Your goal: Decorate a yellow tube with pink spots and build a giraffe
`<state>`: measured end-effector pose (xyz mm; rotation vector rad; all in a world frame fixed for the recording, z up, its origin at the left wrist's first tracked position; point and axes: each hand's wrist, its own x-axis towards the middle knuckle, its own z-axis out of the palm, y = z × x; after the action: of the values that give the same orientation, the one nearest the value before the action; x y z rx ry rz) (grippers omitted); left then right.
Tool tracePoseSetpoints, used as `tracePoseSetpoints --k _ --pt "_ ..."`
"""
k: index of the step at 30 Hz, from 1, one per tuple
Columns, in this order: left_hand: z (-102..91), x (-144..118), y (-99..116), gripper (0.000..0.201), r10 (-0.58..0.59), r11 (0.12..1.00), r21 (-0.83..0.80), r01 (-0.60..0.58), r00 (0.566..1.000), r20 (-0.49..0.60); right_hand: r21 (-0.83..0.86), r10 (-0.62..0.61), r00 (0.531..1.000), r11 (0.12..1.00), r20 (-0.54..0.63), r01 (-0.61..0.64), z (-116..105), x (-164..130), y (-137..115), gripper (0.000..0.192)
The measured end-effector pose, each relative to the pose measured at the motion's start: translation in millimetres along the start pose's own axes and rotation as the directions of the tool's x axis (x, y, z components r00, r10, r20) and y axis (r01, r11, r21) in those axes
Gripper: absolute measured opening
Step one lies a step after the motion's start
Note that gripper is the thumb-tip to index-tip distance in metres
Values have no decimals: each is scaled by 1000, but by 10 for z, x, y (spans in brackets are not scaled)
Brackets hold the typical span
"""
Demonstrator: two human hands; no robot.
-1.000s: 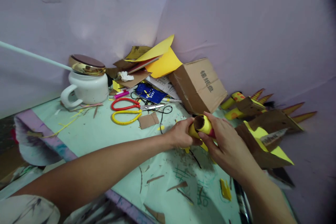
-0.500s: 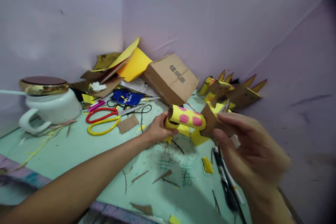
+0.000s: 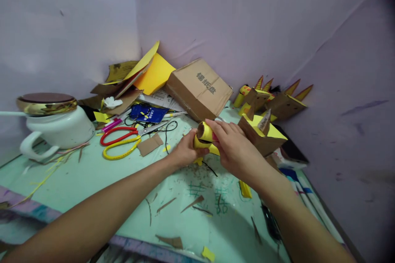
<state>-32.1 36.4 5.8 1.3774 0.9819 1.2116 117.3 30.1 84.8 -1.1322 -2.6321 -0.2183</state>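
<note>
A yellow paper tube with pink spots (image 3: 205,133) lies just above the pale green table top (image 3: 92,172), its brown open end facing me. My left hand (image 3: 186,153) grips the tube from the left and below. My right hand (image 3: 235,149) lies over the tube's top and right side, fingers wrapped on it and hiding the pink spots. A brown cardboard piece with a yellow face (image 3: 262,134) sits just right of my right hand, touching the table.
Red and yellow scissors (image 3: 126,141) lie to the left by a cardboard scrap (image 3: 149,144). A white mug with a gold lid (image 3: 52,125) stands far left. A cardboard box (image 3: 199,87), yellow paper (image 3: 154,74) and spiked cardboard figures (image 3: 277,98) crowd the back. Pens (image 3: 293,181) lie right.
My right hand, which hovered apart at the right, has come back down over the tube and covers its pink spots. The cardboard piece now rests on the table. The view shifted slightly.
</note>
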Motion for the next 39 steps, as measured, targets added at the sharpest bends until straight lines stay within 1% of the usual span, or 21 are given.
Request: tracePoseSetpoints --k 3,6,12,18,26,39 --pt "0 -9 5 36 18 999 45 -18 1000 -6 -13 -5 999 1000 -36 5 26 -13 13 55" --pt "-14 -7 -23 36 41 995 96 -40 999 -10 -40 -19 999 999 -29 17 61 -21 -1 57" --pt "-16 -2 -66 45 65 994 91 -64 998 -10 -42 -41 999 998 -33 40 121 -56 -36 61" --pt "-1 -27 -31 43 15 996 93 -13 1000 -20 -40 -67 997 997 -28 66 143 -65 -14 63" --pt "-15 -24 -44 45 30 993 115 -27 999 -21 -49 -59 998 997 -13 58 137 -61 -25 62" --pt "-7 1 -84 44 60 997 49 -59 998 -19 -49 -41 999 998 -5 41 148 -54 -17 64"
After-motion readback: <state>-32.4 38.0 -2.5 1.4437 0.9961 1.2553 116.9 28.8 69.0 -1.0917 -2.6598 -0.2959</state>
